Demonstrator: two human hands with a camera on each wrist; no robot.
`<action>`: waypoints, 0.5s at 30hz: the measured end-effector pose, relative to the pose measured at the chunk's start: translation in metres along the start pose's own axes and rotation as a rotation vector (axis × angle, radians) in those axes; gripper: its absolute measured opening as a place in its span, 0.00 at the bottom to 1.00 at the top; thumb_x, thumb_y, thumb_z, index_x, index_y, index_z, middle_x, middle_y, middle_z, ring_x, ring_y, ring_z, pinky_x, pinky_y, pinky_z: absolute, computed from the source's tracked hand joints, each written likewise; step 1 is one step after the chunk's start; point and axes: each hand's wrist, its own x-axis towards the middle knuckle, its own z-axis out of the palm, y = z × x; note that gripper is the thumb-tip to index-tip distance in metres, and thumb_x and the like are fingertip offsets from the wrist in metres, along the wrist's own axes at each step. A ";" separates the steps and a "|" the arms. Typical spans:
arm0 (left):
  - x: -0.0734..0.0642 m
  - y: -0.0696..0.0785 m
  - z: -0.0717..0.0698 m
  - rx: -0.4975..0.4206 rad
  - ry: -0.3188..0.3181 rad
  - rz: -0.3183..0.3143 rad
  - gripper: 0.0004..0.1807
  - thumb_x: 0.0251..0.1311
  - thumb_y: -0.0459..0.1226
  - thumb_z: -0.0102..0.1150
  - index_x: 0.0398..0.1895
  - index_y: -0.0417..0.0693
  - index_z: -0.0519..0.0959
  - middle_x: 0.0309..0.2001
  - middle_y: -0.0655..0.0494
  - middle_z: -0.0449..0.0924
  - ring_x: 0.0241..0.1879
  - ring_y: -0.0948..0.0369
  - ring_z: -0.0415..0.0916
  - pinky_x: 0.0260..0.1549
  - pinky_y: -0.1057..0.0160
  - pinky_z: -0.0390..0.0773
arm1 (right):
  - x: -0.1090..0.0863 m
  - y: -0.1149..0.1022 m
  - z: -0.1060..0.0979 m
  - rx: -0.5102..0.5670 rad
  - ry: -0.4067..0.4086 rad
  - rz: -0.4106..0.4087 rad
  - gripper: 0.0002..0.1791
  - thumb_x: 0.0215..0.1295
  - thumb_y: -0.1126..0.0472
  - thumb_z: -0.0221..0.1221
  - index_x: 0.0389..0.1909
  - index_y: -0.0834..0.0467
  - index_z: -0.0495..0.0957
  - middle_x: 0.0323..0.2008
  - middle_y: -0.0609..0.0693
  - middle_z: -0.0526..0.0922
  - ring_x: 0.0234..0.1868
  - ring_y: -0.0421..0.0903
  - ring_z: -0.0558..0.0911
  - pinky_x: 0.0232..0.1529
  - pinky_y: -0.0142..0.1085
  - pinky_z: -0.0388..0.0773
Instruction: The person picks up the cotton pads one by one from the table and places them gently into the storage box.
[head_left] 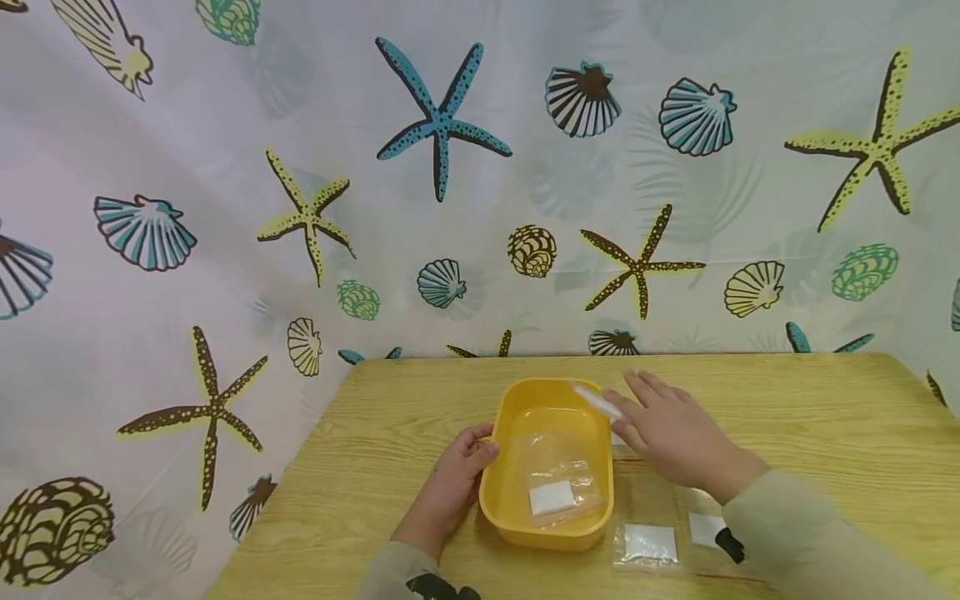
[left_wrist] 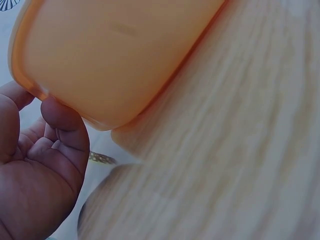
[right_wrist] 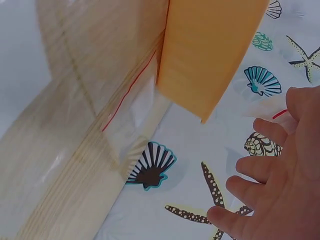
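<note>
Left hand grips the yellow tray to its right; right hand pinches a plastic bag at the tray's opposite side. Held by fingertips, the bag could slip or snag; uneven left-hand pressure could tip the tray.

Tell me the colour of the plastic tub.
The tub is orange-yellow, clearest in the head view.

sleeves: long, pale beige | dark patch on each | hands: bare
</note>
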 end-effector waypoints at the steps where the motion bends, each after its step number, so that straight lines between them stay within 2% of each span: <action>1: 0.000 0.000 0.000 0.001 0.000 -0.001 0.26 0.77 0.40 0.52 0.72 0.41 0.63 0.54 0.38 0.75 0.50 0.52 0.79 0.47 0.59 0.82 | 0.001 -0.002 0.000 0.001 0.000 -0.001 0.28 0.81 0.46 0.45 0.75 0.54 0.66 0.76 0.65 0.56 0.75 0.65 0.56 0.68 0.64 0.58; 9: 0.001 0.000 0.000 -0.004 0.006 -0.008 0.27 0.76 0.41 0.54 0.72 0.41 0.64 0.54 0.40 0.75 0.49 0.53 0.79 0.47 0.59 0.82 | 0.013 -0.014 0.008 0.012 -0.004 0.001 0.29 0.80 0.46 0.45 0.75 0.54 0.66 0.76 0.65 0.55 0.75 0.65 0.55 0.68 0.64 0.58; 15: 0.001 0.001 0.000 -0.007 0.005 -0.009 0.26 0.76 0.41 0.53 0.72 0.42 0.64 0.55 0.39 0.74 0.51 0.53 0.79 0.48 0.59 0.81 | 0.020 -0.022 0.011 0.013 -0.029 -0.012 0.37 0.78 0.34 0.40 0.77 0.53 0.62 0.78 0.63 0.52 0.77 0.63 0.52 0.68 0.65 0.56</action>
